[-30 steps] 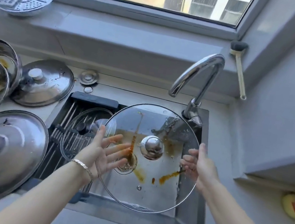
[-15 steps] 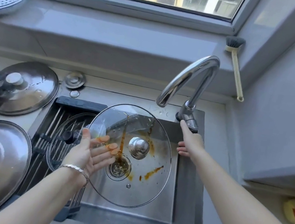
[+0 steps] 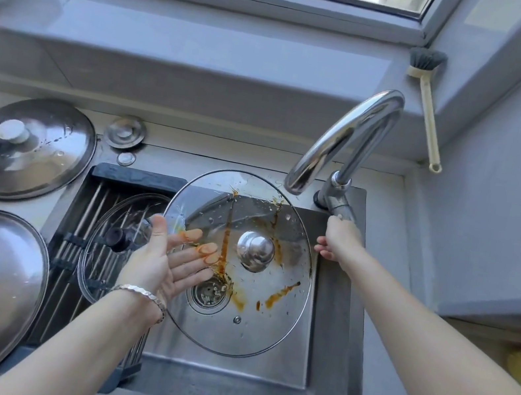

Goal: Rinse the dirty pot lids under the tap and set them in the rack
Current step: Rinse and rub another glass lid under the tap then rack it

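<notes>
My right hand [image 3: 336,242] has let go of the glass lid [image 3: 237,263] and gone up to the tap [image 3: 348,143] — its fingers now sit at the lever by the tap's base, though I cannot tell how tightly they close on it. So my left hand [image 3: 159,258] carries the lid alone: palm open, fingers [image 3: 193,257] spread flat against its left side, thumb over the rim, with the lid tilted above the sink [image 3: 327,365] and just below the spout. No water shows yet, and the orange streaks are all there, so I judge rinsing is about to start. 1 hand on wet glass may slip. 1 glass lid already lies in the rack [image 3: 78,235]; the steel lids [image 3: 30,150] wait on the desk to the left.
</notes>
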Demonstrator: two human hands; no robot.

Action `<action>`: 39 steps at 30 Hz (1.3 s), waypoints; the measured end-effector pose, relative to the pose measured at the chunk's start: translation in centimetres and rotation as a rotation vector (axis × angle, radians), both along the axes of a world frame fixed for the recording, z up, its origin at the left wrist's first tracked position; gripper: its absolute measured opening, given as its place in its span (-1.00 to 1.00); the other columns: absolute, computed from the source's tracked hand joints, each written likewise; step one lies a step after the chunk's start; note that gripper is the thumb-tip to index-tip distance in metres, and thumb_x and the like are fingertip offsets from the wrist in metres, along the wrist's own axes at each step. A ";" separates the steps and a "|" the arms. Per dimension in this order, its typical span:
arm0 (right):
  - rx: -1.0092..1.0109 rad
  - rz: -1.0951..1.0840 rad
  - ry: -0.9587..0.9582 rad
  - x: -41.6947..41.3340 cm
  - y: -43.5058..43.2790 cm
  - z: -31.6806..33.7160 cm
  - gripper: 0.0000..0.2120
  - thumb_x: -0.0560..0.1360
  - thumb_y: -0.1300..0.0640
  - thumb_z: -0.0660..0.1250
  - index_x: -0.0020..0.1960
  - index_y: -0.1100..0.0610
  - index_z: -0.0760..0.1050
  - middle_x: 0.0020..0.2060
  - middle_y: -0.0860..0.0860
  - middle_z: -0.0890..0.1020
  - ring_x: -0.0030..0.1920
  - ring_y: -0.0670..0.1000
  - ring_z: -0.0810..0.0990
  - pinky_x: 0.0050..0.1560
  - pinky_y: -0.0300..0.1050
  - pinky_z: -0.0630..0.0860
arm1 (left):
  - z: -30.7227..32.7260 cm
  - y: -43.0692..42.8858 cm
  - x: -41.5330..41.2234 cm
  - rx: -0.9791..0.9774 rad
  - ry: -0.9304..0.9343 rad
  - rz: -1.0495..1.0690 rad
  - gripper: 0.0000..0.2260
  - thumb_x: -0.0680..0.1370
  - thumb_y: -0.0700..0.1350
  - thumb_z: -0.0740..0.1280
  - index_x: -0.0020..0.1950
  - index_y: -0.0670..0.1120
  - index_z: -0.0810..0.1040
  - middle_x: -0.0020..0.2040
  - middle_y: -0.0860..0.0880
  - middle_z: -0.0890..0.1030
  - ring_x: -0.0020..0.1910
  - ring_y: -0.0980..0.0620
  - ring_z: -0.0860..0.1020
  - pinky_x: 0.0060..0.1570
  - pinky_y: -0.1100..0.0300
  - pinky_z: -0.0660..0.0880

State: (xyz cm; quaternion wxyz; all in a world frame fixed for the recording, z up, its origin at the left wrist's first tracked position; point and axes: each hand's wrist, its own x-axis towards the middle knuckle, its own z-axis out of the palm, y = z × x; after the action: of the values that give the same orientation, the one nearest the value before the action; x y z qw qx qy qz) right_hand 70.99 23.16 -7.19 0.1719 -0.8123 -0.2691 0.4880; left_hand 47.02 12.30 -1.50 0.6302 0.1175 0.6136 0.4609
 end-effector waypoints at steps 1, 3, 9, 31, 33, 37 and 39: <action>0.001 -0.008 0.004 0.1 0.0 -0.1 -0.55 0.58 0.07 0.00 0.47 0.11 0.17 -0.36 0.08 0.50 -0.47 -0.01 0.48 -0.52 -0.24 0.42 | 0.0 0.0 0.1 0.000 -0.001 -0.003 -0.44 0.51 0.28 0.01 -0.02 -0.17 0.53 -0.24 -0.17 0.69 -0.26 -0.07 0.68 -0.42 0.13 0.60; 0.003 -0.015 0.007 0.2 -0.1 -0.2 -0.56 0.59 0.07 0.01 0.45 0.12 0.18 -0.36 0.08 0.49 -0.47 -0.01 0.47 -0.46 -0.21 0.43 | 0.2 -0.1 0.2 0.001 -0.008 -0.013 -0.44 0.51 0.27 0.01 -0.02 -0.18 0.53 -0.24 -0.17 0.69 -0.26 -0.07 0.68 -0.41 0.13 0.60; 0.032 0.031 0.039 0.6 -0.5 -0.3 -0.62 0.57 0.12 0.01 0.34 0.22 0.28 -0.33 0.08 0.48 -0.45 0.01 0.48 -0.46 -0.21 0.45 | 0.5 -0.3 0.7 -0.013 -0.024 -0.026 -0.44 0.51 0.26 0.01 -0.01 -0.19 0.53 -0.23 -0.18 0.69 -0.26 -0.07 0.68 -0.40 0.13 0.61; 0.621 1.041 -0.373 -11.6 -9.3 4.7 -0.34 0.57 -0.17 -0.10 0.51 0.17 -0.20 0.50 0.14 -0.23 0.49 0.03 -0.29 0.41 -0.10 -0.39 | 1.0 -1.4 3.7 -0.037 0.120 0.029 -0.49 0.52 0.25 0.06 -0.15 -0.12 0.60 -0.36 -0.11 0.68 -0.41 -0.01 0.65 -0.56 0.25 0.50; 0.490 0.841 -0.316 -12.2 -7.4 4.9 -0.39 0.60 -0.10 -0.10 0.51 0.17 -0.20 0.51 0.15 -0.20 0.50 0.04 -0.27 0.44 -0.03 -0.32 | 1.2 -1.3 4.2 -0.020 0.127 0.043 -0.51 0.53 0.21 0.07 -0.12 -0.17 0.56 -0.36 -0.20 0.66 -0.39 -0.13 0.65 -0.61 0.27 0.48; 0.479 0.738 -0.320 -13.6 -6.9 5.3 -0.40 0.59 -0.08 -0.13 0.51 0.20 -0.18 0.51 0.13 -0.16 0.50 0.04 -0.23 0.44 -0.06 -0.32 | 1.2 -1.0 4.2 -0.030 0.196 0.082 -0.51 0.54 0.21 0.09 -0.20 -0.17 0.55 -0.42 -0.18 0.64 -0.47 -0.13 0.61 -0.59 0.26 0.48; 0.667 0.949 -0.305 -14.1 -8.7 5.4 -0.38 0.54 -0.11 -0.19 0.51 0.17 -0.16 0.52 0.07 -0.15 0.50 -0.04 -0.24 0.36 -0.21 -0.42 | 1.1 -0.9 3.6 -0.052 0.242 0.101 -0.52 0.50 0.25 0.12 -0.29 -0.11 0.56 -0.37 -0.09 0.64 -0.38 -0.07 0.61 -0.42 0.15 0.56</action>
State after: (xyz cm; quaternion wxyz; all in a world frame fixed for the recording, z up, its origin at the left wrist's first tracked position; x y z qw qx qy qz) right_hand 56.93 14.47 -1.82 0.1403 -0.5667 -0.7625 0.2788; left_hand 50.66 11.40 -0.42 0.5306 0.1250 0.7018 0.4585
